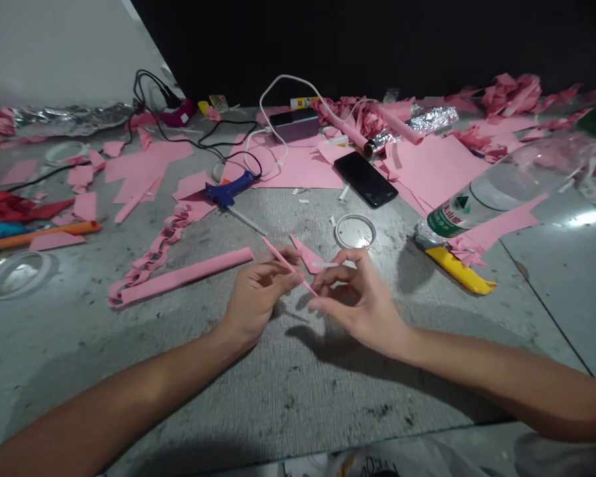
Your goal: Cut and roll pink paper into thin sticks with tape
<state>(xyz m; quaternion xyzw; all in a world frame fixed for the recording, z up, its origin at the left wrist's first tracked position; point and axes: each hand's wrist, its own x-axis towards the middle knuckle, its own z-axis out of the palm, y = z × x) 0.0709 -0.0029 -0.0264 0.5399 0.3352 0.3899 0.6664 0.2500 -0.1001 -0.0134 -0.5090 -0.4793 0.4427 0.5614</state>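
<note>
Person's left hand point(258, 295) pinches a thin pink paper piece point(277, 253) between thumb and fingers; piece seen nearly edge-on, slanting down toward the right hand point(365, 308). Right hand half curled, thumb apart from index finger, fingertips close to the paper's lower end. A narrow whitish strip point(322, 264) lies at the right index finger; cannot tell whether it is gripped or merely clings there. Just behind the hands, on the grey tabletop point(288, 411): a pointed pink scrap point(305, 255). Left of them, a long pink paper roll point(189, 275) beside a folded pink chain point(153, 248). Farther back, a blue glue gun point(231, 190). Behind the right hand, a tape ring point(338, 233); beyond it, a dark phone point(366, 179).
</note>
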